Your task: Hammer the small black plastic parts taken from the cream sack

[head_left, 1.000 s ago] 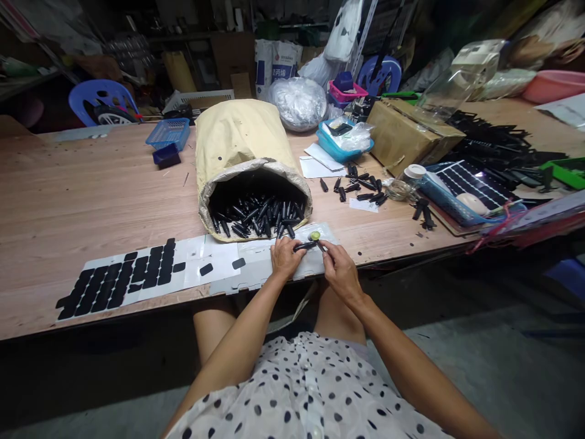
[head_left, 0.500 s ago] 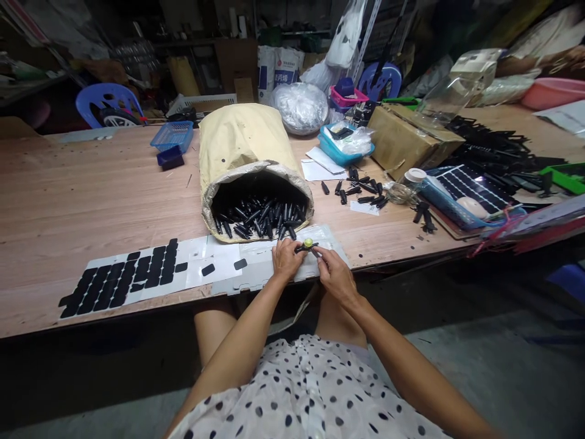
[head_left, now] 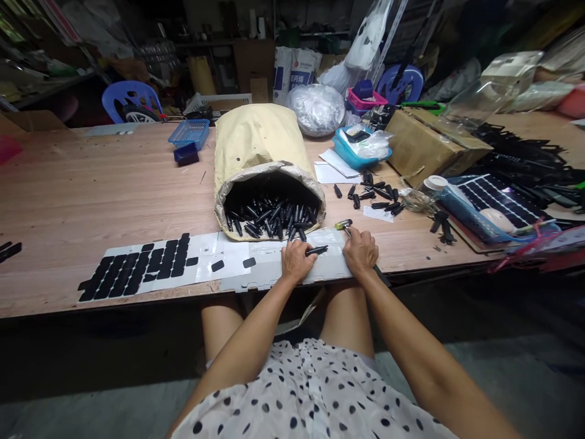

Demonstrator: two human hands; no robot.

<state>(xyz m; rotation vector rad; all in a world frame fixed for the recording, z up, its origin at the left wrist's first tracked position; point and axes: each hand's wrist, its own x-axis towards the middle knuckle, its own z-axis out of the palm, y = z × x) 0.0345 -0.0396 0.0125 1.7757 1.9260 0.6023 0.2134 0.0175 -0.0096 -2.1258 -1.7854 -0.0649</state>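
Observation:
My left hand [head_left: 296,259] is closed on a slim black stick-like part [head_left: 316,250], held just above the white backing sheet [head_left: 210,262] at the table's near edge. My right hand [head_left: 361,251] is closed too, resting on the sheet's right end, gripping a small tool with a yellow-green tip [head_left: 342,225] that pokes out past the fingers. Just beyond both hands lies a tan paper sack [head_left: 258,143] on its side, its mouth full of the same black parts [head_left: 272,219].
Black adhesive pads [head_left: 137,271] fill the sheet's left end. Loose black parts [head_left: 372,192] lie to the right, by a cardboard box [head_left: 429,143], blue trays [head_left: 354,149] and a solar panel [head_left: 496,198]. A small blue basket [head_left: 189,131] sits further back.
My right hand has drawn apart from the left and moved right, carrying the green-tipped tool away from the black part. The camera view has shifted a little to the left.

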